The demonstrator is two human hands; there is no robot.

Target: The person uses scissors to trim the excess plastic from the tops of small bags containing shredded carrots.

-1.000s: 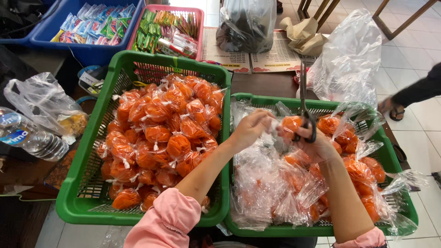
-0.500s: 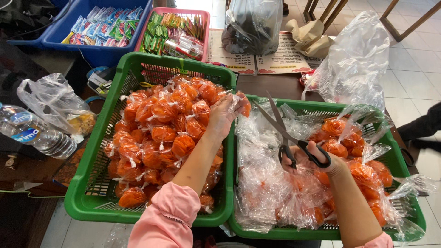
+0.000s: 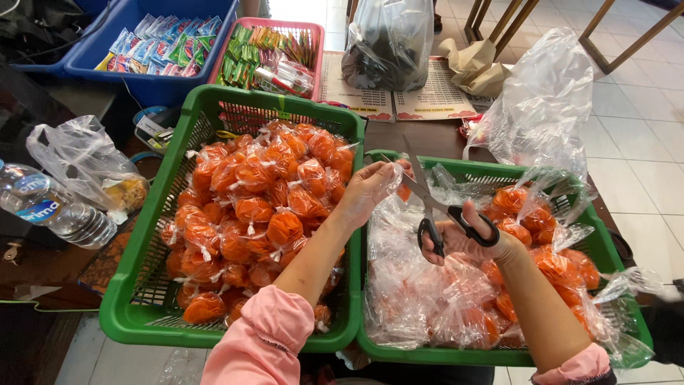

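Note:
My left hand (image 3: 369,191) pinches the clear plastic top of a small bag of orange snacks (image 3: 403,191) over the divide between two green baskets. My right hand (image 3: 467,239) grips black-handled scissors (image 3: 434,207), their blades open and pointing up-left at that bag's plastic. The left green basket (image 3: 142,285) is piled with small tied bags of orange snacks (image 3: 256,207). In the right green basket (image 3: 613,249) lie clear bags with orange snacks (image 3: 541,235) and crumpled plastic.
A plastic water bottle (image 3: 50,210) and a clear bag (image 3: 92,167) lie at left. Behind stand a blue tub of packets (image 3: 160,50), a pink basket of sweets (image 3: 274,53), a dark-filled plastic bag (image 3: 388,43) and a large clear bag (image 3: 548,100).
My left hand swung toward the left basket, then came back holding a bag at the divide. My right hand brought the scissors down and left, blades now at the bag's plastic.

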